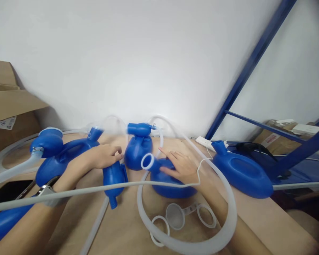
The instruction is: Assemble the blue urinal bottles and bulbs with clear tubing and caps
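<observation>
My left hand (106, 156) is closed over the upper end of a blue plastic funnel-shaped piece (113, 179), whose narrow spout points down toward the table. My right hand (182, 166) lies with fingers stretched out on a blue urinal bottle (172, 189). That bottle's pale-rimmed neck (148, 162) faces left. Behind, between my hands, stands another blue bottle (138, 152) with a blue connector (139, 129) at its top, joined to a clear hose. In front of the right-hand bottle are a translucent cap with a strap (175, 216) and a white ring (159, 230).
A thick translucent hose (230, 212) loops around the right side. More blue bottles (241, 171) stand right and left. A white cable (95, 193) crosses the front. A phone (12, 191) and an open carton (14, 120) are left; a blue metal frame (251, 63) rises right.
</observation>
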Action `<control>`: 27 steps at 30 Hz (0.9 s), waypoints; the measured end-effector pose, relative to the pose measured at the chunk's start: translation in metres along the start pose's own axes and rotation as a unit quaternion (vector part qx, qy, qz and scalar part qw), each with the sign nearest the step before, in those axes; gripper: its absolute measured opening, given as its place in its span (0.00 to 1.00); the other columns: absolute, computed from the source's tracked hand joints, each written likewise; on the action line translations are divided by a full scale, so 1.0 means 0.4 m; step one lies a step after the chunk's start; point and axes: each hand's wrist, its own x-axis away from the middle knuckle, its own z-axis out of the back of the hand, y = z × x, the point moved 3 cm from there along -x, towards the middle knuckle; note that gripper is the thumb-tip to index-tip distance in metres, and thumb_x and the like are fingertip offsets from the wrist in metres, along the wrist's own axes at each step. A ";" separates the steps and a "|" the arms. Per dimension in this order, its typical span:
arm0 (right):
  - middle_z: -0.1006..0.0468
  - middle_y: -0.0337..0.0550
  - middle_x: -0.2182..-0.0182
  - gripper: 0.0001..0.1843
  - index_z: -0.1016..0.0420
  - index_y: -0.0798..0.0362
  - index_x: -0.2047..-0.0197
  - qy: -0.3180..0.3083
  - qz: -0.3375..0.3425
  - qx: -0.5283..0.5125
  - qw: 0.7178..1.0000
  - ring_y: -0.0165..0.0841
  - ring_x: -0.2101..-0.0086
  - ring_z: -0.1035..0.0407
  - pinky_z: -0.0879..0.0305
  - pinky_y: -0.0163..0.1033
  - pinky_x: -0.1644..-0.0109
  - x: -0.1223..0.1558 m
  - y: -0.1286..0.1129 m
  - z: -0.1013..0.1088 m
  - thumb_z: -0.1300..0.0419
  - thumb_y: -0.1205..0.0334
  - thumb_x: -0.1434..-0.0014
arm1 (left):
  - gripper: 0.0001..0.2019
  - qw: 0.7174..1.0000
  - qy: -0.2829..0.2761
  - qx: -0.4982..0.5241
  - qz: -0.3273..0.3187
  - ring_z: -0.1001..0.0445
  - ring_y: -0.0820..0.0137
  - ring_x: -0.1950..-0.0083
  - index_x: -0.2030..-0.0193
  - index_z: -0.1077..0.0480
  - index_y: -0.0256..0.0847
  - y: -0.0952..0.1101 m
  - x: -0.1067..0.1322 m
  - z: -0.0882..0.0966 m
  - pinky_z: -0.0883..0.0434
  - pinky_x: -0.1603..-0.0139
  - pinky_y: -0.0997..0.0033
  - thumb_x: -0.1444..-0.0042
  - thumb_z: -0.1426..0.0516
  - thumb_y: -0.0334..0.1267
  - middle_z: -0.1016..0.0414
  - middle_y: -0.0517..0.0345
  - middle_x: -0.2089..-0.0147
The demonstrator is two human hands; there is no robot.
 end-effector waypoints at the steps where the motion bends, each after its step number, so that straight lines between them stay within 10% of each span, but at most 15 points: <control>1: 0.16 0.52 0.51 0.39 0.42 0.48 0.22 -0.004 -0.005 0.003 1.000 0.51 0.50 0.22 0.24 0.55 0.49 0.000 0.001 0.000 0.44 0.39 0.28 | 0.27 1.000 -0.019 0.006 -0.013 0.19 0.49 0.47 0.47 0.22 0.42 0.001 -0.007 -0.010 0.25 0.43 0.53 0.38 0.53 0.54 0.16 0.43 0.47; 5: 0.16 0.52 0.53 0.38 0.40 0.47 0.23 -0.001 -0.012 0.008 1.000 0.50 0.51 0.22 0.25 0.54 0.48 0.003 0.003 -0.002 0.43 0.40 0.28 | 0.25 0.996 -0.066 0.035 -0.048 0.21 0.52 0.41 0.44 0.23 0.42 0.002 -0.027 -0.037 0.25 0.41 0.60 0.36 0.53 0.50 0.19 0.45 0.39; 10: 0.17 0.53 0.51 0.33 0.30 0.50 0.29 0.006 0.002 0.006 1.000 0.48 0.51 0.22 0.27 0.52 0.48 0.006 0.005 0.000 0.44 0.40 0.28 | 0.29 0.990 -0.124 0.064 -0.023 0.17 0.53 0.57 0.40 0.26 0.39 -0.008 -0.047 -0.070 0.21 0.62 0.62 0.35 0.55 0.55 0.18 0.40 0.44; 15: 0.17 0.53 0.51 0.28 0.22 0.51 0.38 0.000 0.010 0.001 1.000 0.47 0.51 0.22 0.28 0.51 0.47 0.004 0.006 -0.002 0.45 0.40 0.27 | 0.27 0.989 -0.129 0.055 -0.049 0.20 0.53 0.43 0.43 0.23 0.39 -0.009 -0.061 -0.085 0.25 0.41 0.59 0.34 0.51 0.56 0.18 0.44 0.43; 21: 0.17 0.51 0.52 0.25 0.21 0.49 0.40 -0.001 -0.003 0.000 1.000 0.47 0.51 0.22 0.27 0.50 0.47 0.004 0.020 0.001 0.44 0.40 0.28 | 0.31 0.994 -0.099 0.028 -0.047 0.21 0.48 0.41 0.36 0.28 0.35 -0.008 -0.035 -0.059 0.27 0.38 0.52 0.33 0.52 0.57 0.21 0.36 0.39; 27: 0.18 0.51 0.49 0.26 0.23 0.48 0.37 -0.007 -0.017 -0.005 1.000 0.46 0.50 0.22 0.27 0.52 0.44 0.007 0.033 0.003 0.45 0.41 0.27 | 0.19 0.985 -0.021 0.029 -0.167 0.24 0.53 0.37 0.43 0.23 0.47 0.114 0.091 -0.010 0.31 0.35 0.55 0.30 0.49 0.50 0.20 0.49 0.38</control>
